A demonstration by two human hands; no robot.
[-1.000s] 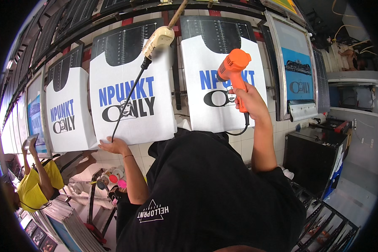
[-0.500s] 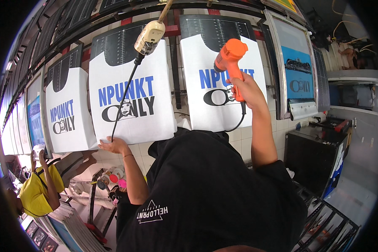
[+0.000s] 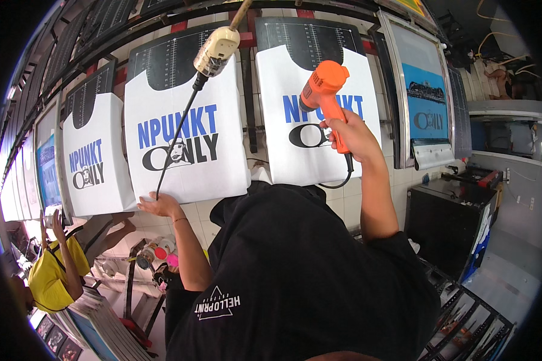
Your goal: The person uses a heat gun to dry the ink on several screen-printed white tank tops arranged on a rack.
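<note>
In my right hand (image 3: 352,133) is an orange heat gun (image 3: 326,84), gripped by its handle. Its nozzle points down to the left, over the blue lettering of the rightmost white printed shirt (image 3: 283,162). My left hand (image 3: 160,205) is at the near edge of the middle white shirt (image 3: 217,180), its fingers closed around the lower end of a black cord (image 3: 186,114). That cord hangs across the print from a cream socket block (image 3: 217,51). A black power lead (image 3: 349,168) curves from the gun's handle toward my body.
Another printed white shirt (image 3: 108,198) lies on a board at left. Black boards (image 3: 289,36) show at the shirt necks. A framed blue screen (image 3: 424,90) stands at right, above a black cabinet (image 3: 445,222). A person in a yellow top (image 3: 57,274) is at lower left.
The heat gun has dropped slightly and its nozzle has swung a little left and down over the print. My left hand and the cord's lower end have shifted slightly left.
</note>
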